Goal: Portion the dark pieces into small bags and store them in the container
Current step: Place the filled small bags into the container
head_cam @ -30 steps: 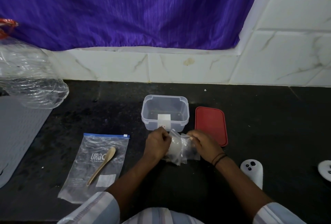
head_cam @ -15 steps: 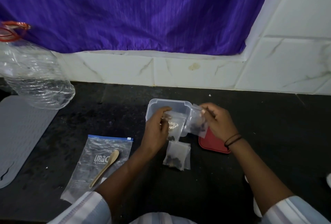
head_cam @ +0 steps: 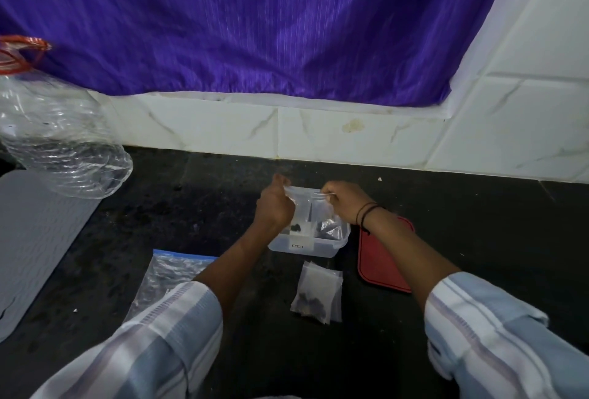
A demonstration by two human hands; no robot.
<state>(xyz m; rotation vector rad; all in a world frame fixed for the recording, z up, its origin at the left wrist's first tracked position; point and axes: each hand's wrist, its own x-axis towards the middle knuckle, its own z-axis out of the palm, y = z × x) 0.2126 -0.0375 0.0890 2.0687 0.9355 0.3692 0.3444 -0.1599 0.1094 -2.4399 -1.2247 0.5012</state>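
A small clear bag [head_cam: 302, 210] with a few dark pieces at its bottom hangs over the clear plastic container [head_cam: 331, 247]. My left hand [head_cam: 274, 204] pinches the bag's top left corner. At the top right corner my right hand [head_cam: 342, 202] pinches it too. Another small bag [head_cam: 330, 229] lies inside the container at the right. Filled small bags [head_cam: 317, 293] with dark pieces lie stacked on the black counter in front of the container.
The red lid [head_cam: 381, 258] lies right of the container. A large zip bag [head_cam: 165, 274] with a blue strip lies at the left, partly under my left sleeve. A clear plastic jug [head_cam: 54, 140] and a grey mat [head_cam: 32, 236] sit far left. A tiled wall runs behind.
One second ago both hands held the bags low on the counter. Half a second ago each hand held one bag at the container. Now one bag lies inside and both hands pinch the other.
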